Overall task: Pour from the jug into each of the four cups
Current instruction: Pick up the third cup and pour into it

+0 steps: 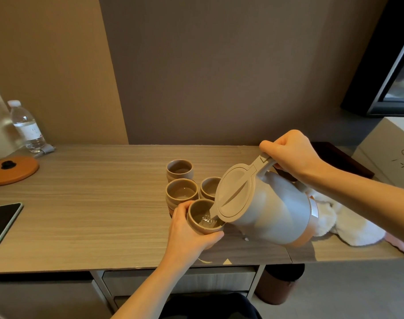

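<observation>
Jug: grey plastic lidded jug point(272, 203), centre right of frame, tipped spout-down; water runs into the nearest cup.
Right hand: right hand point(291, 155) curled tight round the jug handle, bearing its weight and setting the tilt.
Left hand: left hand point(189, 229) wrapped round the brown ceramic cup point(204, 217), lower centre, steadying it under the stream (likely against tipping).
Remaining cups: second cup point(181, 192) and third cup point(208, 187) just behind appear to hold water; rearmost cup point(179, 170) unclear.
Surface: pale wood-grain desk point(92, 203).
</observation>
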Demonstrator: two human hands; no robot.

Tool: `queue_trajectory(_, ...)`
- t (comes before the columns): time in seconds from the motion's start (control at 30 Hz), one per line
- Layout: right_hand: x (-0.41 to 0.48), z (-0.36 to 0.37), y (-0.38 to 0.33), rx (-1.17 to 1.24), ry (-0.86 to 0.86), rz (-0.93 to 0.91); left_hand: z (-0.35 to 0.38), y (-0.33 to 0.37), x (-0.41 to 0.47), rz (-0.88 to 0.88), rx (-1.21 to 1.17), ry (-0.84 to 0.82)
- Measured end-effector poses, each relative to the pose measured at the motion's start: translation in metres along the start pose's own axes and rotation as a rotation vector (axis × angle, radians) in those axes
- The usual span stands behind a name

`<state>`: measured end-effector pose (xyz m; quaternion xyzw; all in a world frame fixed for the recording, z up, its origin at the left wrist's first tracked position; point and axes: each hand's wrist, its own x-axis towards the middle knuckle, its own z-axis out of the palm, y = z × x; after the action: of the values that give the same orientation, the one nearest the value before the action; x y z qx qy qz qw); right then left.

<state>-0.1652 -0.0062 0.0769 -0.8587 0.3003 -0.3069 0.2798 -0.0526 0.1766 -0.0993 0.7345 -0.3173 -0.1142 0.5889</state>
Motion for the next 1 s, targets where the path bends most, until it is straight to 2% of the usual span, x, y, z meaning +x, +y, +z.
queue_trajectory(1.0,0.0066,0.0053,-0.0016,-0.054,-0.022,-0.052,0.0006,-0.004,-0.0016,-0.003,-0.033,0.008)
